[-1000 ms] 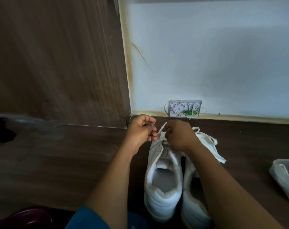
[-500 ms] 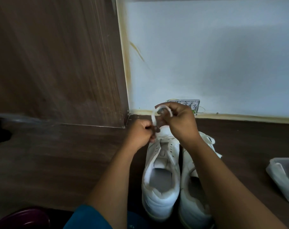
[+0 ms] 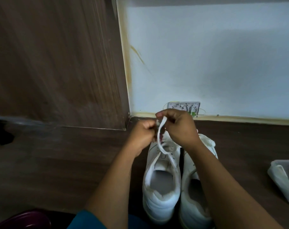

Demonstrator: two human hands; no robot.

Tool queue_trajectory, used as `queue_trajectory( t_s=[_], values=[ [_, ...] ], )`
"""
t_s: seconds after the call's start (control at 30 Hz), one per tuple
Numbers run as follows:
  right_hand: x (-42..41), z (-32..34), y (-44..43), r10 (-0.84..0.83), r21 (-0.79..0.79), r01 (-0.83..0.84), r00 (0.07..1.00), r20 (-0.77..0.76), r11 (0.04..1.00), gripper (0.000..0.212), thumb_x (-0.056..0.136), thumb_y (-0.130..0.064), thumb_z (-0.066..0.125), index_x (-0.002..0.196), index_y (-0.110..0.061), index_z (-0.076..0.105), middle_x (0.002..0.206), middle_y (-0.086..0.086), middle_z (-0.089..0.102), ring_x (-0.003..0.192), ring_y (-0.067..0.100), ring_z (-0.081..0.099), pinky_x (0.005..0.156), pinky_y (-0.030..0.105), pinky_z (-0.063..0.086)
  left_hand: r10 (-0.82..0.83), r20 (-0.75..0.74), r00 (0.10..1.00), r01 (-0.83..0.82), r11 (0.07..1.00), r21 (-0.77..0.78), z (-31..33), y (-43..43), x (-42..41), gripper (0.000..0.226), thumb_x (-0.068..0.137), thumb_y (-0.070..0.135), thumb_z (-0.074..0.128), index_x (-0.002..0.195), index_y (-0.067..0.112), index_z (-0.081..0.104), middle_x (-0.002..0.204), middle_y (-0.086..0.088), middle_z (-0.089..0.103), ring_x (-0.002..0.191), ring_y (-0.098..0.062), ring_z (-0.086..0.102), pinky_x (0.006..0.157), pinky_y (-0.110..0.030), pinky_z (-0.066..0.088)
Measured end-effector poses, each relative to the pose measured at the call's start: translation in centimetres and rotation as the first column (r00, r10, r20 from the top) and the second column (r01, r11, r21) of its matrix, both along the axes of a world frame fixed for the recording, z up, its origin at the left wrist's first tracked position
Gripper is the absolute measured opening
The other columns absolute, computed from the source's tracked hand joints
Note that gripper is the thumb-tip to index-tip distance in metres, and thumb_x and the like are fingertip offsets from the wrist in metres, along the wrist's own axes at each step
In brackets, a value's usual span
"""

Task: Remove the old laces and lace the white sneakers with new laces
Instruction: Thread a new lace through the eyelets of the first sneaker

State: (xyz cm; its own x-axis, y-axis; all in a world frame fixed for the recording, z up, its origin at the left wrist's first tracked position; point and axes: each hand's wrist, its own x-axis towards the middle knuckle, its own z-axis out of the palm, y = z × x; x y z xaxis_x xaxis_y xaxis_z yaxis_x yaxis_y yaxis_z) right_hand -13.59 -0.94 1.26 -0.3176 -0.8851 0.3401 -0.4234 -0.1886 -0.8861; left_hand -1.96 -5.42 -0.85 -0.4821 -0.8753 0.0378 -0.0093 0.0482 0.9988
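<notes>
Both hands work a flat white lace (image 3: pixel 160 139) above the pair of white leather sneakers.

The right hand (image 3: pixel 180 128) pinches the lace's upper loop, which runs down to the eyelets of the sneaker on the left (image 3: pixel 160 195). The left hand (image 3: pixel 143 135) is clenched against the lace, though I cannot tell if it grips it. The 2nd sneaker (image 3: pixel 191 200) touches the 1st. Both stand on a dark wood-grain floor (image 3: pixel 74 162) below a pale blue wall (image 3: pixel 206 55). On the wall is an open white socket box (image 3: pixel 184 107). A brown wooden panel (image 3: pixel 57 63) stands at the left and a clear plastic tub (image 3: pixel 284 180) lies at the right.

Left hand (image 3: pixel 141 138) and right hand (image 3: pixel 180 128) bare, teal garment (image 3: pixel 84 219) near left elbow.
</notes>
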Motion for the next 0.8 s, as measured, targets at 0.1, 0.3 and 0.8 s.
queue_trajectory(
  t_s=[0.1, 0.3, 0.8],
  values=[
    [-0.5, -0.6, 0.0, 0.02, 0.13, 0.0, 0.988, -0.155, 0.992, 0.027, 0.075, 0.002, 0.061, 0.094, -0.014, 0.071, 0.092, 0.001, 0.072, 0.087, 0.015, 0.066, 0.081, 0.029, 0.052, 0.142, -0.361, 0.922, -0.136, 0.99, 0.041, 1.6, -0.7, 0.0, 0.028, 0.092, -0.009, 0.045, 0.076, 0.005, 0.063, 0.058, 0.003, 0.065, 0.053, -0.007, 0.057, 0.055, -0.021, 0.052],
    [0.4, -0.4, 0.1, 0.008, 0.087, 0.019, 0.957, -0.29, 0.996, 0.024, 0.085, -0.005, 0.063, 0.062, -0.009, 0.065, 0.068, 0.014, 0.068, 0.067, 0.029, 0.066, 0.067, 0.039, 0.054, 0.222, -0.245, 0.944, -0.214, 0.975, 0.058, 0.5, -1.3, 0.4, 0.04, 0.085, -0.016, 0.044, 0.082, 0.016, 0.068, 0.068, -0.004, 0.06, 0.052, -0.011, 0.049, 0.047, -0.019, 0.041],
    [-0.2, -0.8, -0.2, 0.007, 0.008, -0.005, 0.98, -0.201, 1.0, 0.016, 0.085, -0.003, 0.06, 0.072, -0.004, 0.068, 0.062, 0.005, 0.064, 0.063, 0.026, 0.063, 0.068, 0.036, 0.052, 0.148, 0.008, 0.989, -0.148, 0.989, 0.017, 0.1, -0.9, 0.1, 0.024, 0.08, -0.007, 0.05, 0.083, 0.01, 0.066, 0.055, 0.003, 0.06, 0.05, -0.011, 0.05, 0.049, -0.021, 0.039]
  ],
)
